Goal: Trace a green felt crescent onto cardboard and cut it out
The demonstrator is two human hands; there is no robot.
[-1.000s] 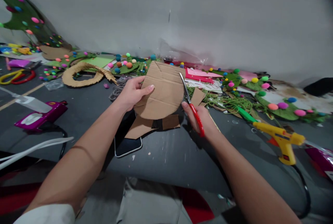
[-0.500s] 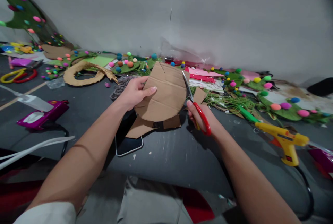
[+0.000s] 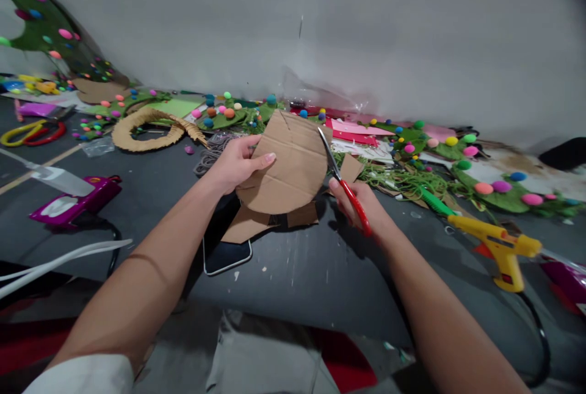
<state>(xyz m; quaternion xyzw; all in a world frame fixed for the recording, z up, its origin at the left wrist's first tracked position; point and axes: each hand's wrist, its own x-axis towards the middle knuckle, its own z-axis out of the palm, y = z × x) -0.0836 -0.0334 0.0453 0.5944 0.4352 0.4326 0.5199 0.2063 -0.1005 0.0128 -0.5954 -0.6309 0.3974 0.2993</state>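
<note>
My left hand (image 3: 235,162) grips the left edge of a brown cardboard piece (image 3: 290,162) with a rounded lower edge, held up above the dark floor. My right hand (image 3: 361,208) is closed in the red handles of a pair of scissors (image 3: 345,186). The blades point up and away, along the cardboard's right edge. Under the cardboard lie cardboard offcuts (image 3: 265,220) and a phone (image 3: 226,254) face up.
A yellow glue gun (image 3: 497,247) with a black cord lies to the right. A purple glue gun (image 3: 73,202) sits to the left. Along the wall lie green felt shapes with coloured pom-poms (image 3: 485,186), a cardboard ring (image 3: 146,128) and paper scraps.
The scissors have worked a little further up the cardboard's right edge and the handles have closed slightly. My left hand keeps its hold on the cardboard.
</note>
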